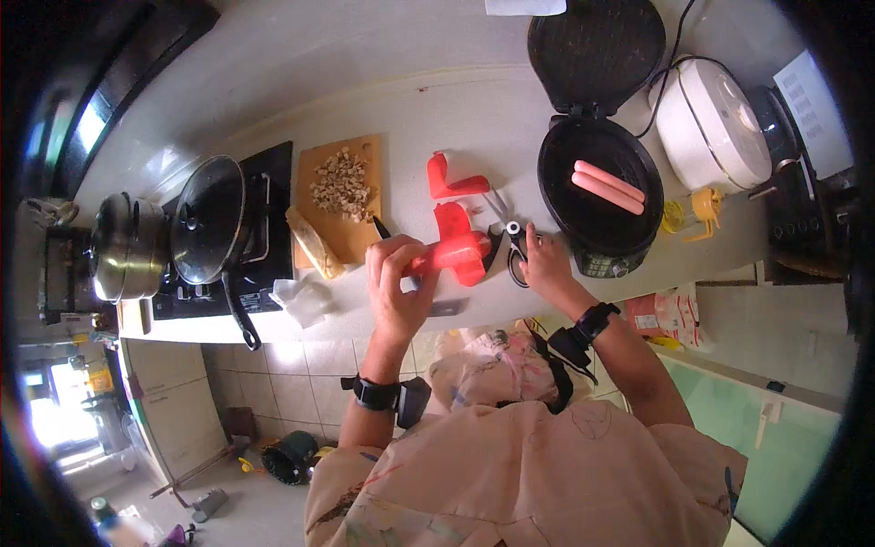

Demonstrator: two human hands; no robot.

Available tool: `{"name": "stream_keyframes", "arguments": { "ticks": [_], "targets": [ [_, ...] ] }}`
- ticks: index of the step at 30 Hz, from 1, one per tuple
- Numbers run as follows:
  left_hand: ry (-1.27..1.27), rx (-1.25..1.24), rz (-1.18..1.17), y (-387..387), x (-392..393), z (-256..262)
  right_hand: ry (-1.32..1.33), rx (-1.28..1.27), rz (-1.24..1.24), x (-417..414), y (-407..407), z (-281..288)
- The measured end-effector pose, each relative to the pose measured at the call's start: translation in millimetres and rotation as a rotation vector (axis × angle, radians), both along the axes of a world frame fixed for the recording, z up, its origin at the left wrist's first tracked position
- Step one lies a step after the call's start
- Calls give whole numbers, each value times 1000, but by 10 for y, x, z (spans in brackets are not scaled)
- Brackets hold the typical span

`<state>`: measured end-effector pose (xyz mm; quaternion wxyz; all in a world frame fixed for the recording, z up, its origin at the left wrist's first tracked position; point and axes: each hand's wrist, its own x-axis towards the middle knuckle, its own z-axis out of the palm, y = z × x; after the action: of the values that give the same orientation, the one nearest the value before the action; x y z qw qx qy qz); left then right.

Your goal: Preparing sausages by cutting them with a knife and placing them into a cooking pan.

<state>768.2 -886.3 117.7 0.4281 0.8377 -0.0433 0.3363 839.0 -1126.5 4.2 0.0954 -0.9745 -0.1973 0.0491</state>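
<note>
My left hand grips a sausage in a red wrapper by its left end, over the counter. My right hand is at the handles of the scissors, whose blades are spread and point up and left; whether its fingers grip them I cannot tell. Pieces of red wrapper lie near the blades, and more red wrapper is under the held sausage. Two pink sausages lie side by side in the open electric griddle. A knife, partly hidden, is behind my left hand.
Chopped pieces cover part of the wooden cutting board, with a long wrapped packet across its left edge. Further left are crumpled white plastic, a lidded frying pan and a steel pot. A white rice cooker stands right of the griddle.
</note>
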Motion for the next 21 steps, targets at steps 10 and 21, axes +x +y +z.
{"name": "stream_keyframes", "arguments": {
  "ticks": [10, 21],
  "targets": [
    [59, -76, 53, -424, 91, -115, 222, 1186, 264, -20, 683, 1342],
    [207, -1, -99, -278, 81, 519, -62, 827, 331, -38, 456, 1448]
  ]
}}
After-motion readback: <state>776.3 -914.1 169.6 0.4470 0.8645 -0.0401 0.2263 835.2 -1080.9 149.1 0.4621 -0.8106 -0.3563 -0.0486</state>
